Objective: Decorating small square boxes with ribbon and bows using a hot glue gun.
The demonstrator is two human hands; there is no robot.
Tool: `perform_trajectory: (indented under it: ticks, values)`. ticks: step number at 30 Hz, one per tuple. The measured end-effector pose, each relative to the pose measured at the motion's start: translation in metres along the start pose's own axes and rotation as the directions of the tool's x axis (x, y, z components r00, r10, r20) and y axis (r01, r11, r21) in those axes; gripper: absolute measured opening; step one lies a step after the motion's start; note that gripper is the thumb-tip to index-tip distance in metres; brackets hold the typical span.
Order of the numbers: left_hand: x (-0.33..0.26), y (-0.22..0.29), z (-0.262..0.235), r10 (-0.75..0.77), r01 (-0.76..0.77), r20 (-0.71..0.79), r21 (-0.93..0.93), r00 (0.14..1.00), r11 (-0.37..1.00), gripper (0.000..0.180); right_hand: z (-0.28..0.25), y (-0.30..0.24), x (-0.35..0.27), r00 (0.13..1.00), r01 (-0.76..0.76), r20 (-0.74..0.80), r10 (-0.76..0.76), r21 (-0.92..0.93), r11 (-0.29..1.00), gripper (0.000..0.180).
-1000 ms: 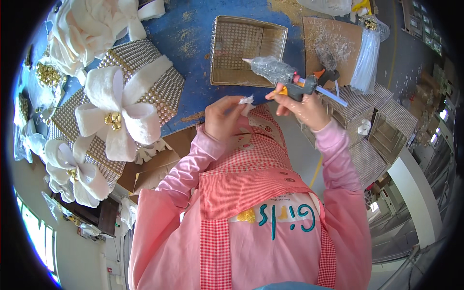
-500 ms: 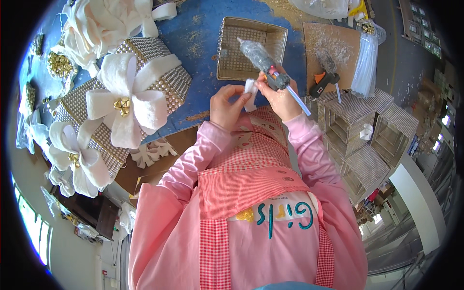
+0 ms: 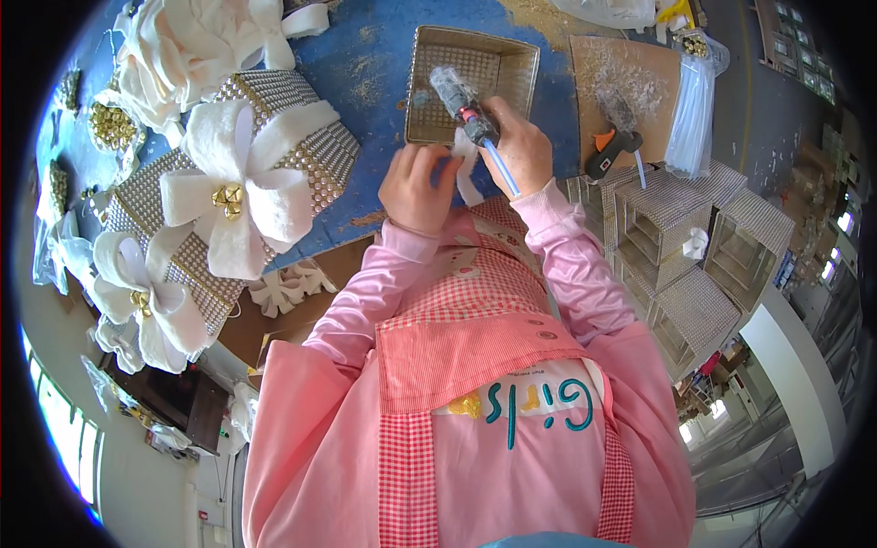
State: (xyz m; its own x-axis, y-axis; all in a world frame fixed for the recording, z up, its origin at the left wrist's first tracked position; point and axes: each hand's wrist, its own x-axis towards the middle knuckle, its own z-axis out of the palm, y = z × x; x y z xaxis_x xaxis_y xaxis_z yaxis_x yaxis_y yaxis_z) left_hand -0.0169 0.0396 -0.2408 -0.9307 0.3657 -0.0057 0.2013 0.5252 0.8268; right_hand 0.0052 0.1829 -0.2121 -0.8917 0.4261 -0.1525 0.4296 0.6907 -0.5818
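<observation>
- The right hand (image 3: 523, 151) is clenched around a glue gun (image 3: 468, 108), which sits just above the edge of the blue table (image 3: 365, 55), in front of the person's chest.
- The gun's long axis runs on a slant: its crusted grey nozzle end points up and to the left, over the near rim of the tray (image 3: 470, 64), and a pale blue glue stick (image 3: 501, 169) juts out of its back, down and to the right.
- The gun's front is lumpy and caked with dried glue; a red band shows partway down its dark body.
- The left hand (image 3: 416, 187) is curled, fingers pinched together on a white fabric piece (image 3: 466, 169), held just below the gun and touching the right hand.
- The tray is square, shallow, and covered in rows of small shiny studs.
- To the left lie studded boxes (image 3: 292, 119) topped with soft white bows (image 3: 239, 187) that have gold centres.
- A second glue gun (image 3: 614, 151), black and orange, rests on brown cardboard (image 3: 630, 73) to the right, well apart from the hands.
- Studded open-fronted shelves (image 3: 671, 228) stand at the right.
</observation>
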Motion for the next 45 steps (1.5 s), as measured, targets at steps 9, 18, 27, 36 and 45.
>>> perform_trajectory:
  ticks: [9,18,27,36,45]
  values:
    - [0.029,-0.005,0.003,0.512,-0.553,0.216,0.242,0.832,0.797,0.033,-0.014,0.006,0.0,0.993,-0.036,-0.106,0.042,0.063,0.997,0.022]
    - [0.047,0.011,0.001,0.489,-0.653,0.462,0.317,0.74,0.688,0.013,-0.071,0.041,-0.051,0.922,-0.113,-0.274,0.274,0.487,0.866,0.017]
    - [0.195,0.027,0.025,0.066,-0.27,0.652,0.218,0.755,0.938,0.028,-0.105,0.04,-0.08,0.853,-0.213,-0.248,0.459,0.637,0.74,0.013]
    - [0.131,0.024,-0.008,0.442,-0.438,0.035,0.228,0.896,0.87,0.02,-0.114,0.078,-0.105,0.84,-0.162,-0.297,0.454,0.66,0.733,0.015]
    - [-0.016,-0.017,0.097,-0.29,0.483,0.387,-0.668,0.875,0.566,0.045,-0.133,0.109,-0.073,0.905,-0.212,-0.117,0.408,0.709,0.673,0.016]
